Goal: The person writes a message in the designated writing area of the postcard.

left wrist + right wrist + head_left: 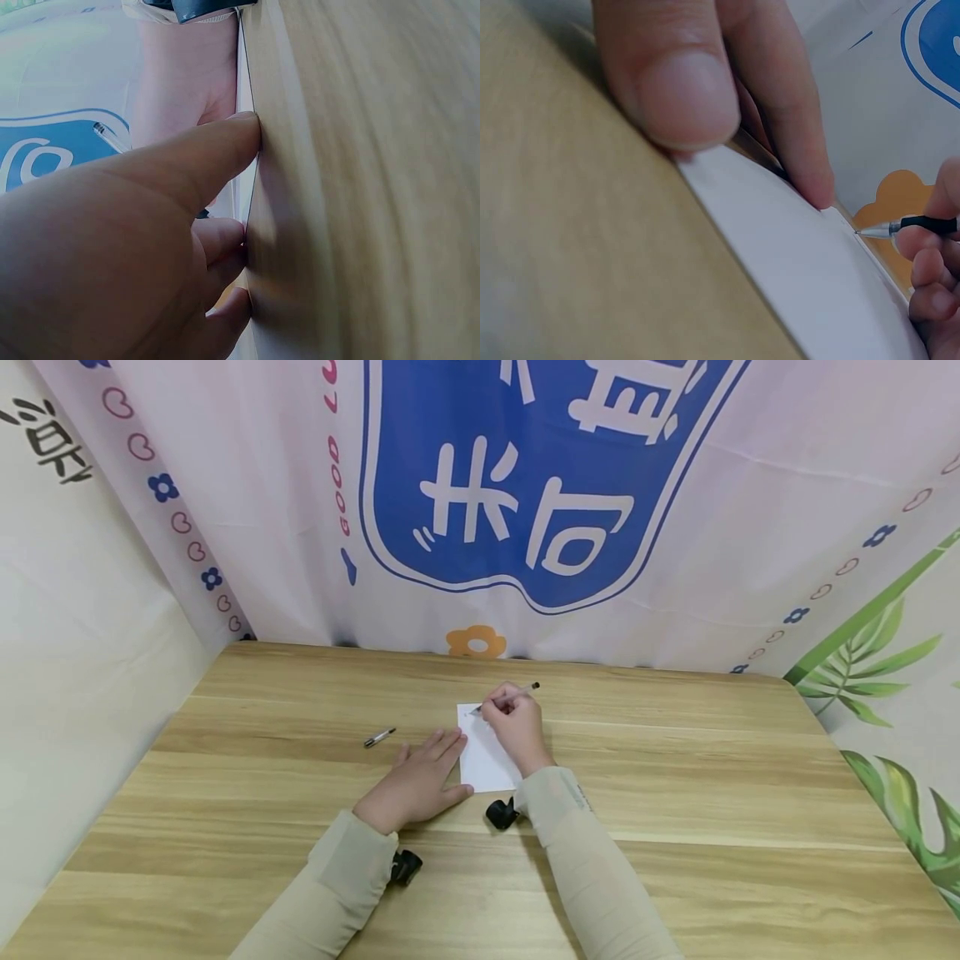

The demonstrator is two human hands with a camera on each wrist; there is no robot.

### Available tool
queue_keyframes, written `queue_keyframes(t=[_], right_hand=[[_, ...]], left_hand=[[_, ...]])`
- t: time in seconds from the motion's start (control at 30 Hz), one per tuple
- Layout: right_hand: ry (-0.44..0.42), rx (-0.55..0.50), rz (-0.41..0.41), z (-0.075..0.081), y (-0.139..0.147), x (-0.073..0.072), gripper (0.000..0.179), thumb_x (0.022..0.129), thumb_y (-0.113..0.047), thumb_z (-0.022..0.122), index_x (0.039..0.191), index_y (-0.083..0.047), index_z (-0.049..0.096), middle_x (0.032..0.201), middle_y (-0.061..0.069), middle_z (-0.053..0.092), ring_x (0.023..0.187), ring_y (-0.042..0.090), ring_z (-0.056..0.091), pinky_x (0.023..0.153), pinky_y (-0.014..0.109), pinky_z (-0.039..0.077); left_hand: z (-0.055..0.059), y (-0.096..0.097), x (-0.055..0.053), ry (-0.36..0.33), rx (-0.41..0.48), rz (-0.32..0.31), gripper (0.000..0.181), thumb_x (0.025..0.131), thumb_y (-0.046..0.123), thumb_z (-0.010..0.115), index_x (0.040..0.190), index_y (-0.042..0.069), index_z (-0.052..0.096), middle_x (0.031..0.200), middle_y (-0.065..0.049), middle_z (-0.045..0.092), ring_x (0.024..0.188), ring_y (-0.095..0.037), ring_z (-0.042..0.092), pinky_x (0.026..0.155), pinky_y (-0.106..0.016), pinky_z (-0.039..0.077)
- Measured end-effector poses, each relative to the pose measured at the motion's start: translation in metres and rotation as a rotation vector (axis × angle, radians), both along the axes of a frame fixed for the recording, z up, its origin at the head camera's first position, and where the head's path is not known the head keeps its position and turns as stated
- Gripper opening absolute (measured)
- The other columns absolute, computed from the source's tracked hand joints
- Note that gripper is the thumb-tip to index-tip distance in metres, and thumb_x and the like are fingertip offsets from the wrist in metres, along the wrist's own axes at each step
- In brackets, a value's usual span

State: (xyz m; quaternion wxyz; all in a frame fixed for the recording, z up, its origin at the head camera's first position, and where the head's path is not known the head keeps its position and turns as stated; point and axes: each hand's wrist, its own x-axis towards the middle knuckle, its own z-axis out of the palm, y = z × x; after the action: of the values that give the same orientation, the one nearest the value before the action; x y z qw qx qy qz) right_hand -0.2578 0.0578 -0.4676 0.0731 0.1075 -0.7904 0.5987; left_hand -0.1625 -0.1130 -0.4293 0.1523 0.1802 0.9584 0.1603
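Right hand pinches a clear-barrelled pen; should the spread left hand beside it lift, the paper could skid.

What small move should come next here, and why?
Probably a short stroke with the pen near the top of the paper: the right hand has its tip there, most of the visible paper looks blank, and the left hand touches the left edge.
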Motion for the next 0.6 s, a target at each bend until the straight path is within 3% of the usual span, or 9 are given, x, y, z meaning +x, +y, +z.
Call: queue_keyframes(t=[0.6], right_hand=[[-0.011,0.009,0.016,-0.0028,-0.0001,-0.0013,0.012,0.092,-0.007,0.066,0.081,-0.010,0.067,0.078,0.003,0.063,0.064,0.015,0.052,0.055,0.023,0.042]], left_hand=[[-0.0006,-0.0005,-0.0013,-0.005,0.002,-0.004,0.075,0.104,0.043,0.055,0.160,0.004,0.025,0.169,-0.010,0.018,0.155,-0.034,0.013,0.117,-0.070,0.012]])
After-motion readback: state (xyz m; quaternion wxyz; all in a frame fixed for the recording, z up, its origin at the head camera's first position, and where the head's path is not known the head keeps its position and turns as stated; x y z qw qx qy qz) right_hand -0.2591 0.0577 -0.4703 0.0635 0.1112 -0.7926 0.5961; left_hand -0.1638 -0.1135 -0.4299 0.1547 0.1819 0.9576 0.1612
